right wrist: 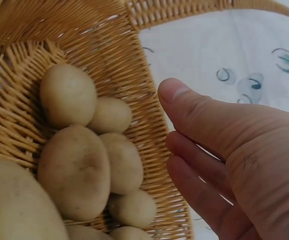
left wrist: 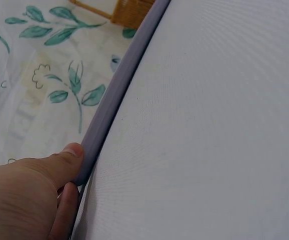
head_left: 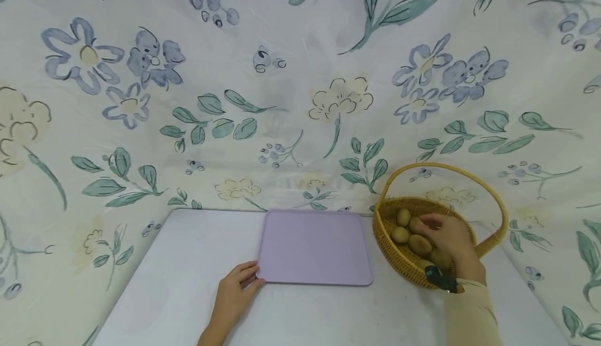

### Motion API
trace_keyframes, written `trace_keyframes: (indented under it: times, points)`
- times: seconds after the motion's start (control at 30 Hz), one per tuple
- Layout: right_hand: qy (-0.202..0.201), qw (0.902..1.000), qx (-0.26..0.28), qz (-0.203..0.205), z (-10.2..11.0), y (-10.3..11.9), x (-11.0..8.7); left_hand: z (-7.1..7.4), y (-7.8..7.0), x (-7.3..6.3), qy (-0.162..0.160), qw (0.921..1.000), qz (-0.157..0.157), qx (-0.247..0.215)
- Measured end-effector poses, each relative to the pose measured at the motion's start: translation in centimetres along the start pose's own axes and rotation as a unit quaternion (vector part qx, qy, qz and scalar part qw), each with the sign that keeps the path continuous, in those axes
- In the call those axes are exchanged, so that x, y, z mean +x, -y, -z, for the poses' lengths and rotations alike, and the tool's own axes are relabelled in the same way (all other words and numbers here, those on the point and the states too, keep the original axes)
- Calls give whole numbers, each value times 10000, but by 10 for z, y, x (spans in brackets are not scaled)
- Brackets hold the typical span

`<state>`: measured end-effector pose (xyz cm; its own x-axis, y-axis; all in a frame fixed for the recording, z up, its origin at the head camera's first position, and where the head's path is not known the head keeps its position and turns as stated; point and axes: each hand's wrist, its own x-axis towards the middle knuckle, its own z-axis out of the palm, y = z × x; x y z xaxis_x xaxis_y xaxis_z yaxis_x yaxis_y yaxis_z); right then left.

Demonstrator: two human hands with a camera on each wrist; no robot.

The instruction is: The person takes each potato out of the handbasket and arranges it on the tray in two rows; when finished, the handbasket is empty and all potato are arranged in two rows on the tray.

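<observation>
A flat lilac tray (head_left: 314,247) lies on the white table. My left hand (head_left: 236,289) holds its near left corner, fingers along the left edge and thumb at the front edge. In the left wrist view the thumb and a finger of this hand (left wrist: 34,192) meet the tray's rim (left wrist: 117,95). A wicker basket (head_left: 399,265) at the right holds several potatoes (head_left: 420,245). Over the basket is my right hand (head_left: 448,234). In the right wrist view that hand (right wrist: 224,155) has thumb and fingers apart with nothing between them; potatoes (right wrist: 74,170) lie beside it.
The basket's tall arched handle (head_left: 502,215) rises over its right side. Behind the table (head_left: 188,262) hangs a floral cloth (head_left: 291,95). A dark band with a small device (head_left: 441,279) sits on the right wrist, above a pale sleeve (head_left: 469,314).
</observation>
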<state>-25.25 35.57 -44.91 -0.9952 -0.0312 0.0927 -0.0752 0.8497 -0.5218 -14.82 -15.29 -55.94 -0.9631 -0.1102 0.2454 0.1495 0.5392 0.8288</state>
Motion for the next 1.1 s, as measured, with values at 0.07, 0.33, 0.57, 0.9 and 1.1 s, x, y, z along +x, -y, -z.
trace_keyframes:
  times: [0.07, 0.33, 0.57, 0.9, 1.1]
  points:
    - [35, 10000, 59, -47, -2, -3, 0, -2, 0, 1, 9, 10000, 13, 10]
    - [97, 9995, 208, -201, -7, -4, -1, -2, 1, 0, 83, 9999, 119, -4]
    - [139, 9994, 242, -183, -10, -8, 0, -2, -1, 1, 84, 9999, 114, 48]
    - [712, 9877, 1094, -860, -19, -15, -2, -2, 2, 2, 31, 9999, 94, 116]
    - [595, 9950, 518, -610, -24, -20, 0, -2, 1, 2, 15, 9999, -28, 98]
